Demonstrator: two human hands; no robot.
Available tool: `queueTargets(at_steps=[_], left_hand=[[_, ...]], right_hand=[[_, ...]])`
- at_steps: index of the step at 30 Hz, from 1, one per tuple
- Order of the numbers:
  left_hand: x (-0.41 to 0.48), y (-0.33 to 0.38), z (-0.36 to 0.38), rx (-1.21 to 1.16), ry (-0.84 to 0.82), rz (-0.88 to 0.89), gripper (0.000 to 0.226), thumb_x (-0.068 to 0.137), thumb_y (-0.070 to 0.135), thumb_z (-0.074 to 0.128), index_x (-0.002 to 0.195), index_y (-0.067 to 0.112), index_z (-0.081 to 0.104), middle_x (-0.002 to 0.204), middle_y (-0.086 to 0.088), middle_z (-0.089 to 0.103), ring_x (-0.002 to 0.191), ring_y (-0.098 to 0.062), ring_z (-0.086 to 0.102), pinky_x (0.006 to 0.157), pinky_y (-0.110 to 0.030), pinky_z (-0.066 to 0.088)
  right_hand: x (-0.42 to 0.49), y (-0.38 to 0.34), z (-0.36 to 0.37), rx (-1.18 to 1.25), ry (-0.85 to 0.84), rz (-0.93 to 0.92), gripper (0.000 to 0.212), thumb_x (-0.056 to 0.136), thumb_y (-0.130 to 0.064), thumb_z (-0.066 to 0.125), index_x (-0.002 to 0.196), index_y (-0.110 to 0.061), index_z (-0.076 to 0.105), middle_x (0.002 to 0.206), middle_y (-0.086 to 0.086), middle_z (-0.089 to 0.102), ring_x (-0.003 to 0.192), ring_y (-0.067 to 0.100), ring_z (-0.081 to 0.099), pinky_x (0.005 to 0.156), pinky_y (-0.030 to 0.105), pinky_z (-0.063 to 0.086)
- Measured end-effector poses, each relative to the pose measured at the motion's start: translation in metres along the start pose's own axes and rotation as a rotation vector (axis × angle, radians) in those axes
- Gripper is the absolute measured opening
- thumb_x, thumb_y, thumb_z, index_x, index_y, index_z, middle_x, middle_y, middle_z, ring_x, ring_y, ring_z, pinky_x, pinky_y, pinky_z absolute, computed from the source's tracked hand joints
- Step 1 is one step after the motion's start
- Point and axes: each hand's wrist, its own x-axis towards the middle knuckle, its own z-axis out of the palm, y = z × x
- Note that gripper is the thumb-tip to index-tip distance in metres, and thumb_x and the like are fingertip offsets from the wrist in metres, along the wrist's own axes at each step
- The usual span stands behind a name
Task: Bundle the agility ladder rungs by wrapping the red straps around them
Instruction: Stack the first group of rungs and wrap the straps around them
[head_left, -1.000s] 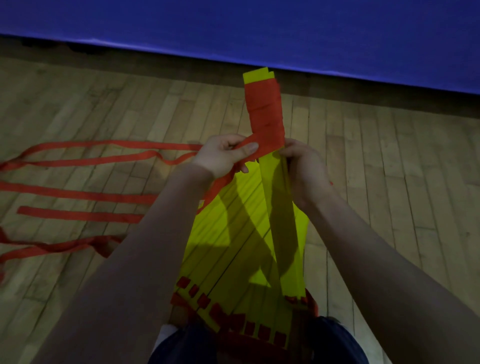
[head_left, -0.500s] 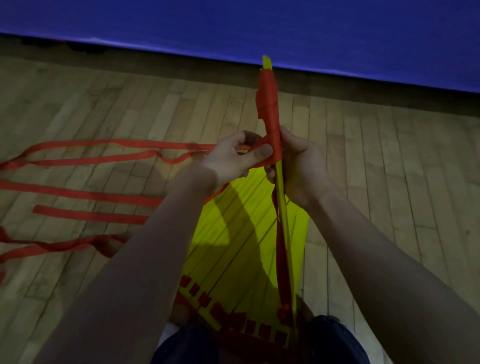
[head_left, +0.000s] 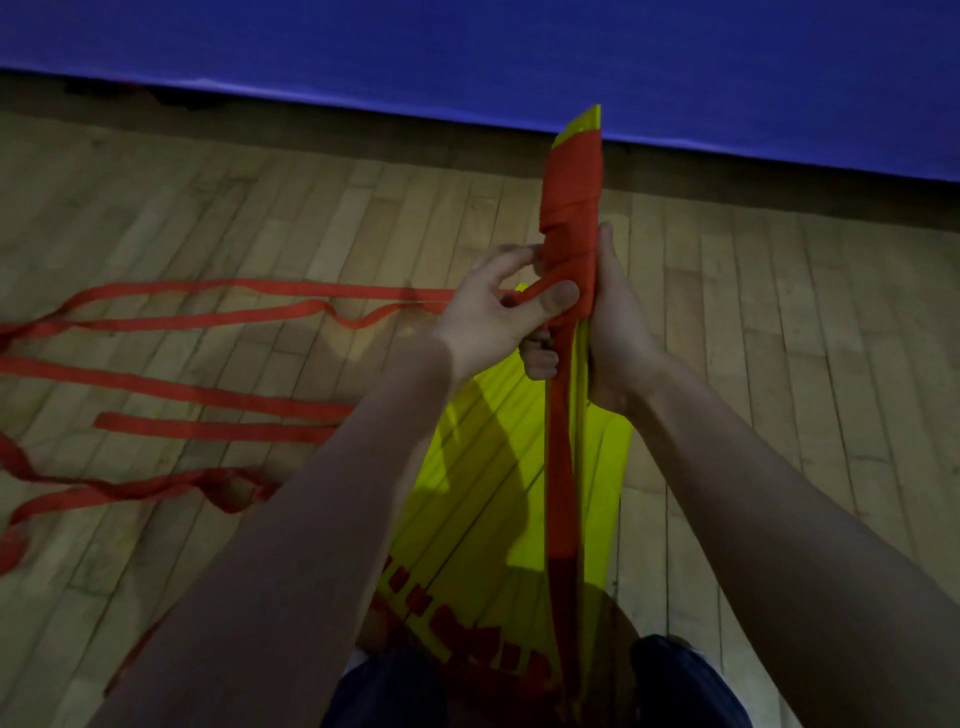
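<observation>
Head view: the left hand (head_left: 493, 314) pinches the red strap (head_left: 569, 270) between thumb and fingers, pressed up against the right hand (head_left: 618, 322), whose fingers curl round the upright bundle of yellow rungs (head_left: 597, 467). Strap turns cover the bundle above both hands, leaving its yellow tip bare. More rungs fan out beneath the wrists. Loose straps (head_left: 208, 389) trail left over the wood floor (head_left: 805, 322); bare boards lie to the right, up to the blue wall (head_left: 467, 52).

Left hand (head_left: 491, 317) pinching strap (head_left: 569, 213), rungs (head_left: 608, 467) — apparently — upright
</observation>
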Motion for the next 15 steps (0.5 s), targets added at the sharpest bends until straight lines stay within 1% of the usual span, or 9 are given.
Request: queueTargets(at_steps=[2,3,5,7,8,9,11,13,15], left_hand=[[-0.002,0.003,0.003,-0.007,0.005,-0.018,0.038,0.076,0.028,0.073,0.109,0.014,0.060,0.124,-0.017,0.052,0.050,-0.006,0.055,0.048,-0.020,0.047],[-0.003,0.005,0.003,-0.016,0.005,-0.055,0.033,0.079,0.023,0.073,0.106,0.011,0.059,0.110,-0.018,0.056,0.047,-0.008,0.053,0.044,-0.022,0.047],[-0.004,0.007,0.002,-0.031,0.001,-0.092,0.027,0.082,0.018,0.072,0.100,0.010,0.054,0.083,-0.017,0.058,0.045,-0.016,0.050,0.040,-0.025,0.043],[-0.004,0.007,-0.001,-0.058,0.028,-0.064,0.027,0.082,0.017,0.073,0.094,0.011,0.049,0.079,-0.012,0.062,0.053,-0.024,0.055,0.046,-0.034,0.046],[-0.003,0.006,-0.003,-0.075,0.062,-0.068,0.028,0.082,0.016,0.073,0.093,0.012,0.048,0.080,-0.009,0.065,0.059,-0.026,0.059,0.052,-0.038,0.049],[-0.001,0.005,-0.005,-0.076,0.101,-0.077,0.027,0.081,0.016,0.074,0.092,0.013,0.049,0.082,-0.006,0.068,0.063,-0.024,0.063,0.058,-0.037,0.051],[0.003,0.004,-0.009,-0.043,0.168,-0.069,0.028,0.079,0.015,0.075,0.088,0.017,0.049,0.084,-0.003,0.069,0.065,-0.011,0.066,0.063,-0.026,0.054],[0.007,0.002,-0.011,-0.041,0.220,-0.032,0.032,0.078,0.011,0.077,0.086,0.018,0.046,0.086,-0.005,0.068,0.067,-0.010,0.065,0.061,-0.019,0.052],[0.010,-0.001,-0.011,-0.052,0.287,-0.003,0.036,0.077,0.007,0.077,0.083,0.019,0.044,0.084,-0.005,0.065,0.066,-0.009,0.061,0.057,-0.017,0.048]], right_hand=[[0.000,0.001,-0.001,0.017,-0.031,0.028,0.091,0.083,-0.083,0.012,0.065,-0.008,0.062,0.057,0.008,0.035,0.045,0.018,0.035,0.048,0.027,0.024],[0.000,0.001,-0.002,0.037,-0.042,0.049,0.093,0.083,-0.083,0.012,0.068,-0.007,0.064,0.058,0.008,0.037,0.046,0.019,0.037,0.049,0.027,0.025],[-0.001,0.001,-0.003,0.089,-0.049,0.083,0.094,0.085,-0.081,0.011,0.084,-0.005,0.066,0.061,0.012,0.046,0.050,0.022,0.043,0.051,0.027,0.033],[0.000,0.000,-0.004,0.089,-0.038,0.089,0.092,0.087,-0.078,0.010,0.108,-0.007,0.065,0.073,0.015,0.060,0.057,0.026,0.056,0.057,0.032,0.048],[0.001,-0.001,-0.003,0.073,-0.023,0.086,0.090,0.089,-0.075,0.010,0.117,-0.007,0.062,0.082,0.016,0.065,0.063,0.028,0.061,0.061,0.039,0.054],[0.003,-0.001,-0.002,0.060,0.000,0.076,0.087,0.091,-0.073,0.011,0.119,-0.005,0.059,0.090,0.017,0.066,0.069,0.029,0.065,0.067,0.045,0.057],[0.005,0.002,0.000,-0.008,0.088,0.040,0.077,0.095,-0.067,0.016,0.106,-0.004,0.060,0.091,0.019,0.066,0.075,0.031,0.064,0.074,0.049,0.056],[0.007,0.007,0.002,-0.177,0.202,0.011,0.064,0.098,-0.061,0.024,0.092,-0.010,0.063,0.078,0.011,0.066,0.068,0.025,0.061,0.069,0.039,0.053],[0.008,0.012,0.005,-0.376,0.274,-0.024,0.048,0.101,-0.052,0.028,0.085,-0.020,0.061,0.072,-0.001,0.061,0.064,0.016,0.055,0.066,0.032,0.045]])
